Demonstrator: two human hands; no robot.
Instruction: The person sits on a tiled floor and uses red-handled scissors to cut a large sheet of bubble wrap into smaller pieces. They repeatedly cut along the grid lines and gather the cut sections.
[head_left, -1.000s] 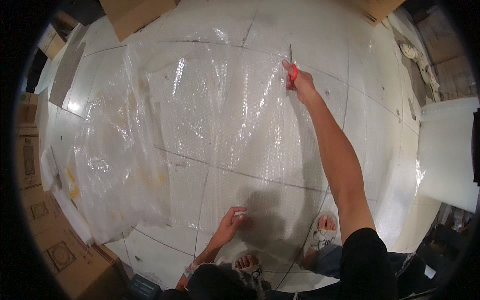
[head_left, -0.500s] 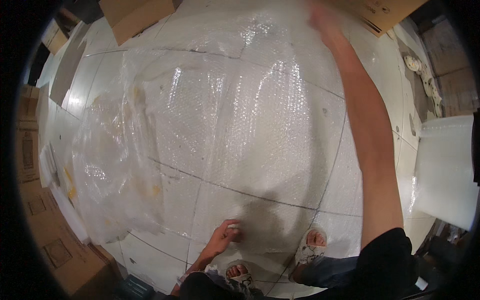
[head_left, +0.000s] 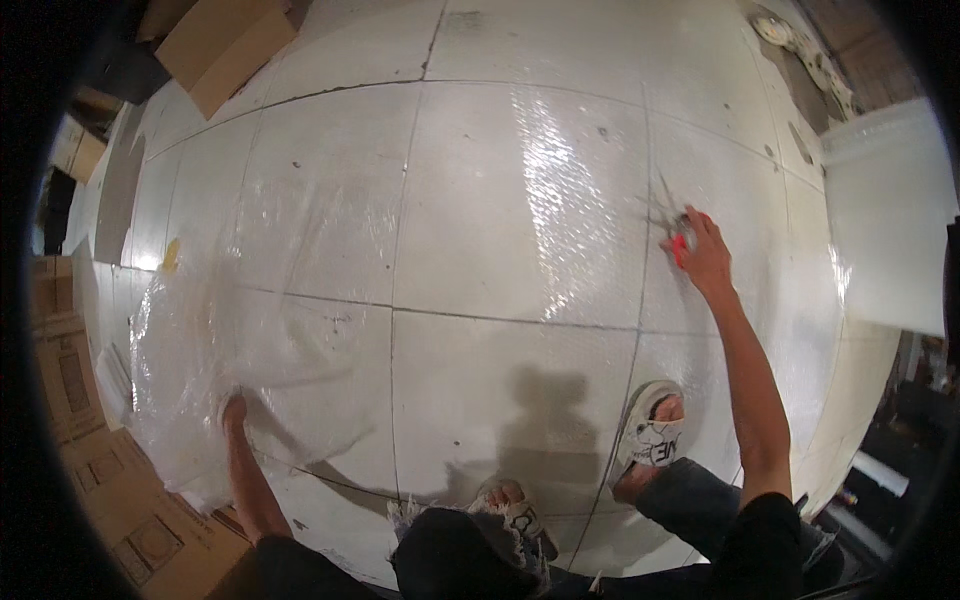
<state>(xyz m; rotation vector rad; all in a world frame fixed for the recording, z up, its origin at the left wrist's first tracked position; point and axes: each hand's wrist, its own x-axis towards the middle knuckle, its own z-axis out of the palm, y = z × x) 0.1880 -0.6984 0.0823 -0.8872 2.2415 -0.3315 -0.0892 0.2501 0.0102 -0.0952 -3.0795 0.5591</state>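
Observation:
My right hand (head_left: 706, 250) is closed round the red handles of a pair of scissors (head_left: 681, 250), whose thin blades stand apart and point away from me, over the right part of the bubble wrap. Clear bubble wrap (head_left: 570, 200) lies across the tiled floor, shining in the middle. At the left, my left hand (head_left: 233, 408) grips a bunched, creased part of the wrap. The film partly covers those fingers. Loose folds of wrap (head_left: 185, 330) heap up around and beyond that hand.
A roll of white wrap (head_left: 885, 220) stands at the right. Cardboard boxes (head_left: 90, 450) line the left side, and an open carton (head_left: 225, 50) sits at the far left. My sandalled feet (head_left: 655, 425) are at the near edge. A power strip (head_left: 800, 50) lies far right.
My right hand has come back from the far right, and scissors now show in it. My left hand has moved left onto the wrap. The carton at the far right has left the view.

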